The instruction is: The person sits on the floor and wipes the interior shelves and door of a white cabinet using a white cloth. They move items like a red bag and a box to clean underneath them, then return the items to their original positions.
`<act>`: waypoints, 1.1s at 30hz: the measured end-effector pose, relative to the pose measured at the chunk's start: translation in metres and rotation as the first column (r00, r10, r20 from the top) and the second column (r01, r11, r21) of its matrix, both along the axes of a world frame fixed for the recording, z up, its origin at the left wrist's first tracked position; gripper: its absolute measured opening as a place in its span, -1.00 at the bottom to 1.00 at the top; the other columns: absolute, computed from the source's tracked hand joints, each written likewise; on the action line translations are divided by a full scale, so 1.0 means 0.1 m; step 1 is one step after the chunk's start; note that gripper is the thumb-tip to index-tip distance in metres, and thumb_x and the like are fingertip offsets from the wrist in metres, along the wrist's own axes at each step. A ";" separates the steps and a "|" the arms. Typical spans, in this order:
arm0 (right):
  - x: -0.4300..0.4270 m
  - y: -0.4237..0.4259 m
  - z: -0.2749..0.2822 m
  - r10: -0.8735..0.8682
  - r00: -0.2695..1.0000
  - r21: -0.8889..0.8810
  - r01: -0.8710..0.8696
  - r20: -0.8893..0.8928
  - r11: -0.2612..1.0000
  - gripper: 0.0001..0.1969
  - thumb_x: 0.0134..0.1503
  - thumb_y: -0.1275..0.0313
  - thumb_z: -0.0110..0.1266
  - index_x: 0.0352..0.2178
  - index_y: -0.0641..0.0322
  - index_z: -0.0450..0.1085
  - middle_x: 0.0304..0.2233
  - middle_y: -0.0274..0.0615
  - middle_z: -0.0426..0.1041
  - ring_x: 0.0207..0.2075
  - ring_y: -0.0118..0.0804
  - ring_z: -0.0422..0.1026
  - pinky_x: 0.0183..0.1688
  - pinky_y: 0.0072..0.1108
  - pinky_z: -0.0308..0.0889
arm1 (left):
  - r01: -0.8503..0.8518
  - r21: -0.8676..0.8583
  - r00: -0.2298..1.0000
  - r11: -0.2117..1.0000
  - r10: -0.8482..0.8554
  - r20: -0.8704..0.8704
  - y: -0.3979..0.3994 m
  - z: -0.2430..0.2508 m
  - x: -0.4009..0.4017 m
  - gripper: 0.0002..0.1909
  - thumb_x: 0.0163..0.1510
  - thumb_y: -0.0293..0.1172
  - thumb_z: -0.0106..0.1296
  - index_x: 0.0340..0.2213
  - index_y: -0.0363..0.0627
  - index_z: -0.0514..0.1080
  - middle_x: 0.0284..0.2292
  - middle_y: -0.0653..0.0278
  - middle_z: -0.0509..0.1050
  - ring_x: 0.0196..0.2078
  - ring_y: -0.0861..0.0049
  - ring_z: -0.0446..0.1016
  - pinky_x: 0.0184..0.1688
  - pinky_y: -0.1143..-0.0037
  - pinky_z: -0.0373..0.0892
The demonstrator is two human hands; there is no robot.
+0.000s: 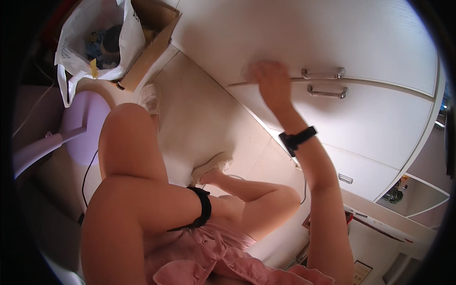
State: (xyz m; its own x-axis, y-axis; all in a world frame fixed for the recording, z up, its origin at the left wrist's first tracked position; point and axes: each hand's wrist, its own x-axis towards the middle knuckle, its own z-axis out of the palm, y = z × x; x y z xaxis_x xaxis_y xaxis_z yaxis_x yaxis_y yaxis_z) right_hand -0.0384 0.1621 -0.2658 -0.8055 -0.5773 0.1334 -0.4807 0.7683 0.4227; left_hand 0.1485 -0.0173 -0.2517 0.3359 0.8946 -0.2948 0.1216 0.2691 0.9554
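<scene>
My right hand (272, 76), with a black watch (297, 139) on its wrist, reaches to a white cabinet door (313, 39). The fingers are blurred against its surface, beside the gap to a second white door (342, 121). Whether something thin lies under them cannot be made out. Two metal handles, the upper (324, 73) and the lower (327, 92), face each other across that gap, right of the hand. My left arm bends across my lap, a black band (205, 207) at its wrist. My left hand (226, 212) is near my right thigh, its fingers hidden.
A cardboard box (156, 50) holds a white plastic bag (131, 39) of mixed items at upper left. Below it stands a purple round base (89, 142) with a pole. Dark cables cross the floor (188, 117). A small drawer handle (345, 178) and open shelf (416, 196) are at right.
</scene>
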 end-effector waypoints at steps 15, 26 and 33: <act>-0.14 -0.05 0.24 -0.043 0.993 -0.107 0.031 -0.114 0.994 -0.76 -0.17 0.49 -0.08 -0.36 0.01 0.34 -0.40 -0.31 0.33 -0.31 -0.24 0.30 -0.28 -0.43 0.16 | 0.053 -0.014 0.997 0.998 -0.054 -0.052 0.32 -0.06 0.12 -0.71 -0.14 -0.28 -0.11 -0.43 -0.23 0.44 -0.41 0.07 0.44 -0.31 0.27 0.42 -0.33 0.41 0.33; -0.16 -0.09 -0.16 -0.066 0.998 -0.075 0.065 -0.014 0.995 -0.73 -0.22 0.54 -0.09 -0.39 0.06 0.34 -0.45 -0.29 0.35 -0.35 -0.28 0.31 -0.30 -0.45 0.17 | -0.061 0.099 0.948 0.993 0.089 -0.307 0.77 -0.18 0.52 -0.70 -0.12 -0.24 -0.09 -0.49 -0.27 0.45 -0.47 0.04 0.45 -0.35 0.25 0.44 -0.36 0.38 0.34; -0.30 -0.15 1.09 -0.033 0.940 -0.162 -0.024 -0.340 0.986 -0.54 -0.32 0.58 -0.08 -0.24 0.09 0.30 -0.26 -0.22 0.34 -0.19 -0.21 0.25 -0.19 -0.40 0.11 | -0.118 0.016 0.981 0.993 0.119 -0.154 0.37 0.10 -0.21 -0.81 -0.08 -0.39 -0.09 -0.46 -0.21 0.46 -0.45 0.14 0.47 -0.36 0.38 0.45 -0.38 0.52 0.34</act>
